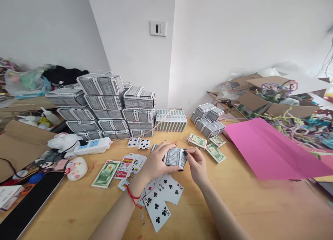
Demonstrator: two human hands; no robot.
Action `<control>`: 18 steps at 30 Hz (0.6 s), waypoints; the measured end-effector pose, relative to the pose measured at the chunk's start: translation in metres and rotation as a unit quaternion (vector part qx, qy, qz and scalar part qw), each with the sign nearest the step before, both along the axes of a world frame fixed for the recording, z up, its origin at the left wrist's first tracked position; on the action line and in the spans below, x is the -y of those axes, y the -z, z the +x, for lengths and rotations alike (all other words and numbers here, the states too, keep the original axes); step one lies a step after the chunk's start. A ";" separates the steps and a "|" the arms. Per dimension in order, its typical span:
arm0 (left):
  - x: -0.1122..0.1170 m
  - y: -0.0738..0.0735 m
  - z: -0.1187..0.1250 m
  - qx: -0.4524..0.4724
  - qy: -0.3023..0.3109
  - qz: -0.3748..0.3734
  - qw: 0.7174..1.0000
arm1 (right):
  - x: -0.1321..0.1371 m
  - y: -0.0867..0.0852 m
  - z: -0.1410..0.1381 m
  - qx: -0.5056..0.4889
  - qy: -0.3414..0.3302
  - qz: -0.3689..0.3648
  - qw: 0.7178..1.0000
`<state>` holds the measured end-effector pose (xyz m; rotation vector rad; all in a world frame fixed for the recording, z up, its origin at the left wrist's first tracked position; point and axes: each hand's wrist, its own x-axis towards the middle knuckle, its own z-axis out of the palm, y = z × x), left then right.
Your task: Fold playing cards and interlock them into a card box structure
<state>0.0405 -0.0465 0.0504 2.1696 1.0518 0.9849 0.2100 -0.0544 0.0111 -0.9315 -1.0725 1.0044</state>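
Observation:
My left hand (158,161) wraps round a packet of grey-backed playing cards (172,156), held above the wooden table. At the packet's right end my right hand (197,163) is closed, its thumb and forefinger pinching the edge of the cards. Under my left wrist lie loose face-up cards, among them a five of clubs (157,207) and a three of clubs (170,188). Left of these is a spread of cards with a red-and-white card (125,168) and a king (132,174). Two more spade cards (144,144) lie beyond my left hand.
Tall stacks of grey-backed bundles (104,104) stand at the back left, a smaller pile (208,118) at the back right. Green card boxes (105,174) lie left and more boxes (197,141) right. A power strip (93,145), pink sheet (275,150) and cartons (281,101) surround the work area.

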 end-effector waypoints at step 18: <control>0.006 0.010 0.013 0.064 0.009 -0.048 0.997 | -0.001 0.012 -0.007 -0.024 -0.067 -0.021 0.997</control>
